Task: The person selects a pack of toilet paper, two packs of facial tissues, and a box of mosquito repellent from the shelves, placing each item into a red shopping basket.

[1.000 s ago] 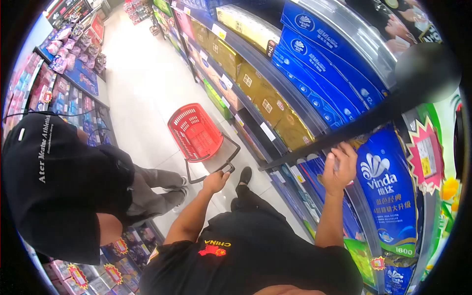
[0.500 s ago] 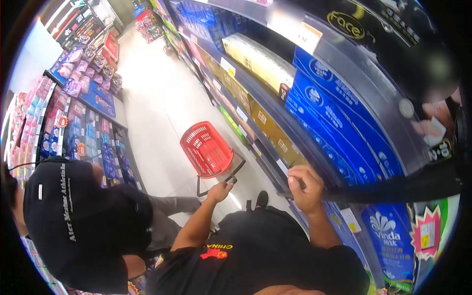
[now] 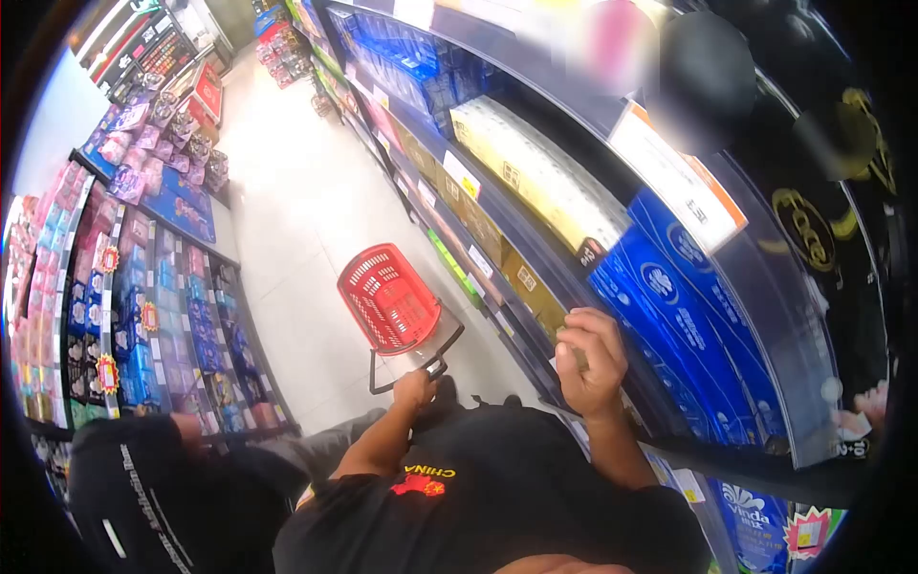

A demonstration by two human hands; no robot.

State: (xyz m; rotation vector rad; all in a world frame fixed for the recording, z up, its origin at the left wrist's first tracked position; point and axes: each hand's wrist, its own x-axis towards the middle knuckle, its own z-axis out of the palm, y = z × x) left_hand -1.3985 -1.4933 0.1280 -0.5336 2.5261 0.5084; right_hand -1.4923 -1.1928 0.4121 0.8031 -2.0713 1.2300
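A red plastic basket (image 3: 390, 298) stands low over the pale floor, tilted, with nothing visible inside. My left hand (image 3: 414, 390) is closed round the black handle (image 3: 440, 365) at the basket's near end. My right hand (image 3: 590, 362) is raised beside the shelf on the right, its fingers curled; whether anything is between them is too small to make out. Past that hand, blue Vinda packs (image 3: 674, 316) and a long yellow-white pack (image 3: 535, 172) lie on the shelf.
Another person in a black shirt (image 3: 172, 497) is close at the lower left. Shelves of pink and blue packs (image 3: 143, 297) line the left side. The tiled aisle (image 3: 287, 191) runs ahead to a display of red packs (image 3: 282, 53).
The shelf goods have shifted right and down in view. The other person has dropped lower at the left. The basket has shifted slightly left, still in my left hand.
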